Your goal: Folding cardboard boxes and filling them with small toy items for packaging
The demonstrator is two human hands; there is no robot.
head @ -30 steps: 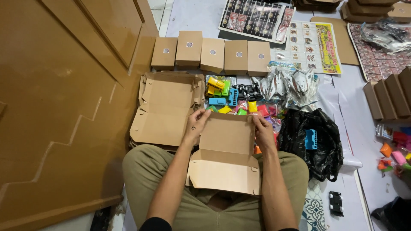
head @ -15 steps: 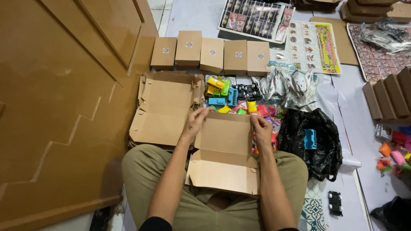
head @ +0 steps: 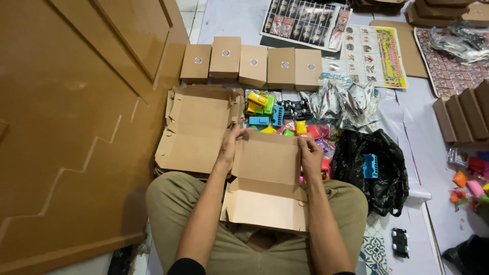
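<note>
A flat brown cardboard box blank (head: 266, 179) lies across my lap, its flaps partly folded. My left hand (head: 228, 148) grips its far left edge. My right hand (head: 309, 152) grips its far right edge. Just beyond the blank lies a heap of small colourful plastic toys (head: 277, 118): yellow, green, blue, pink.
A stack of unfolded box blanks (head: 196, 130) lies to the left. Several closed brown boxes (head: 252, 65) stand in a row behind. Clear plastic packets (head: 346, 102), a black plastic bag (head: 374, 168), printed sheets (head: 374, 48) and more boxes (head: 466, 117) lie to the right. A wooden panel (head: 76, 127) fills the left.
Both hands have slid slightly along the far edge of the blank, drawing its side flaps inward. The blank stays on my lap.
</note>
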